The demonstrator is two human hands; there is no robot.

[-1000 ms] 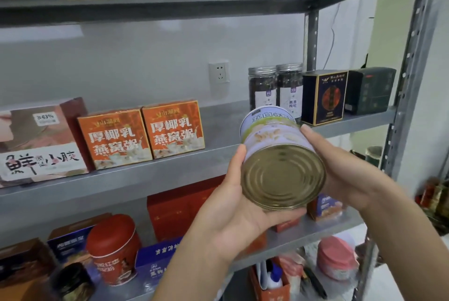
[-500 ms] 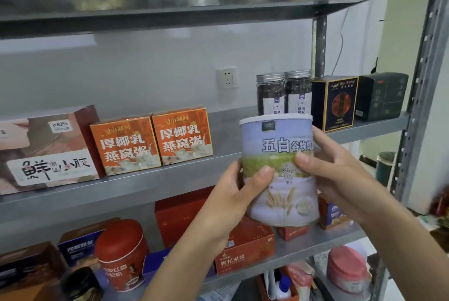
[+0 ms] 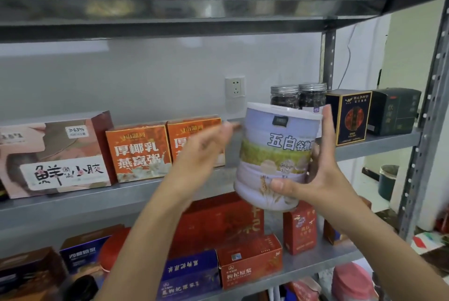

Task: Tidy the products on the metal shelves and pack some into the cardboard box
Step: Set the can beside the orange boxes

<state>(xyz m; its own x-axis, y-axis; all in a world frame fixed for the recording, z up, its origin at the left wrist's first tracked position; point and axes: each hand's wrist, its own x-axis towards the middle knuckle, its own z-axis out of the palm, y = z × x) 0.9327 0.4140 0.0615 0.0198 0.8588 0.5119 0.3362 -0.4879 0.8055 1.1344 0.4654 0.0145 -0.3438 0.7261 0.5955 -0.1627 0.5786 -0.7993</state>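
A tall lilac and white tin [image 3: 274, 154] with a grain picture and a white lid is upright, slightly tilted, in front of the middle metal shelf [image 3: 121, 197]. My right hand [image 3: 318, 179] grips it from the right, thumb across the lower front and fingers up its side. My left hand [image 3: 201, 152] is off the tin, blurred, fingers straight, in front of the right one of two orange boxes [image 3: 138, 152]. No cardboard box is in view.
The middle shelf also holds a large pink box [image 3: 53, 154] at left, two dark jars [image 3: 298, 96] and two dark boxes [image 3: 349, 116] at right. The lower shelf [image 3: 303, 269] carries red and blue boxes and a red tin. A shelf post [image 3: 422, 130] stands at right.
The tin went from bottom-facing-me to upright with its label forward. My left hand has let go of it and moved left; my right hand now holds it alone.
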